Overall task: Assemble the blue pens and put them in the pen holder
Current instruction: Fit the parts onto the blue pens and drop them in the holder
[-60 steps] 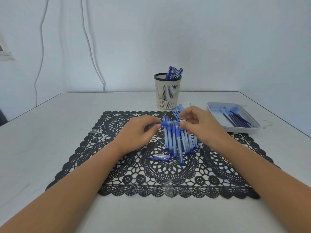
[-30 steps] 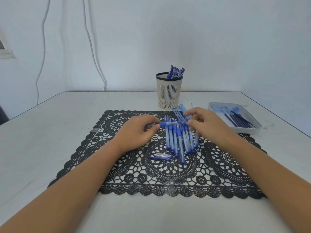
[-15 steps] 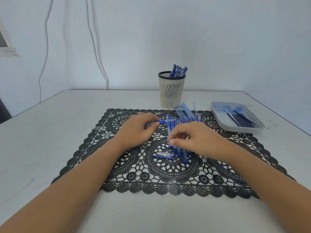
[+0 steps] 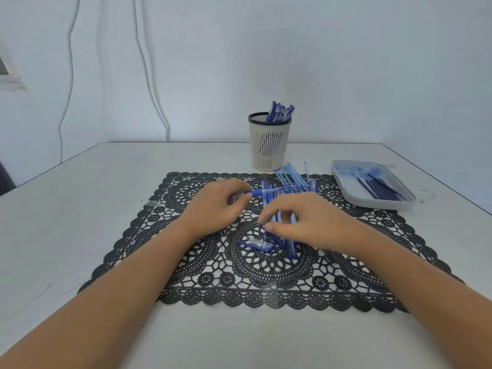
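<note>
Left hand (image 4: 215,206): centre of frame, thumb and fingers pinched on the grip end of a blue pen (image 4: 269,191); pen held level, pointing toward frame right.
Right hand (image 4: 303,222): just right of centre, fingers curled down onto the pen pile (image 4: 290,249); tips touching it, cannot tell whether anything is pinched.
Pen pile: mid-frame on the black lace mat (image 4: 239,278), mostly hidden under the right hand.
Loose blue cap (image 4: 256,245): on the mat, just below the right thumb.
Pen holder (image 4: 269,147): upper centre, upright on the table (image 4: 106,187) beyond the mat; assembled pens (image 4: 281,113) standing inside.
Clear barrels (image 4: 292,175): between holder and pile.
Tray (image 4: 372,206): right of frame, dark refills (image 4: 378,188) inside.
</note>
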A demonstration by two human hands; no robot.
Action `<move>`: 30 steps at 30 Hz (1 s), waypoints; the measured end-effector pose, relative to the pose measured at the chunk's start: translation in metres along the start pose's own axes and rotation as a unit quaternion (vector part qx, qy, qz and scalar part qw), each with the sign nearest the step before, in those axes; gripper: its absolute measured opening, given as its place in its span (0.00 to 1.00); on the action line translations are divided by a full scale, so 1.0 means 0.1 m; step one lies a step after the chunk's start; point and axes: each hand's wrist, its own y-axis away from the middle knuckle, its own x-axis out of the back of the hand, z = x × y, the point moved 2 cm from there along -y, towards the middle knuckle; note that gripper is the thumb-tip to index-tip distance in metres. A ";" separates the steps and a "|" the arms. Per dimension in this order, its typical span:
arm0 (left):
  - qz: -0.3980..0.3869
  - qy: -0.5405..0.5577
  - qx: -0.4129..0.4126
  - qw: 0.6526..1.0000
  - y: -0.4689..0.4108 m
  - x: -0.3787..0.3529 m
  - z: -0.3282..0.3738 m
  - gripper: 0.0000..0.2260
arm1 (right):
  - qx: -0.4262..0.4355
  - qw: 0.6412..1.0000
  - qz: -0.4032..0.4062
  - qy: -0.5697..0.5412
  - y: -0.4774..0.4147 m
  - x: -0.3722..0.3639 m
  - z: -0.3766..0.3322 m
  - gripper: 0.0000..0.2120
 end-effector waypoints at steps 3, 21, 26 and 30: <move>0.003 0.003 -0.004 1.000 0.00 0.00 0.02 0.12 | -0.023 0.989 0.148 -0.022 -0.02 0.10 0.05 0.05; -0.003 -0.057 0.016 0.998 -0.02 -0.01 -0.04 0.10 | -0.189 0.948 0.257 0.010 -0.01 0.44 0.58 0.07; -0.001 -0.068 0.010 0.998 -0.01 0.00 -0.04 0.10 | -0.211 0.929 0.303 0.013 -0.01 0.51 0.63 0.07; 0.030 -0.059 0.045 0.997 -0.02 0.04 -0.12 0.10 | -0.230 0.897 0.376 0.038 0.03 0.59 0.73 0.08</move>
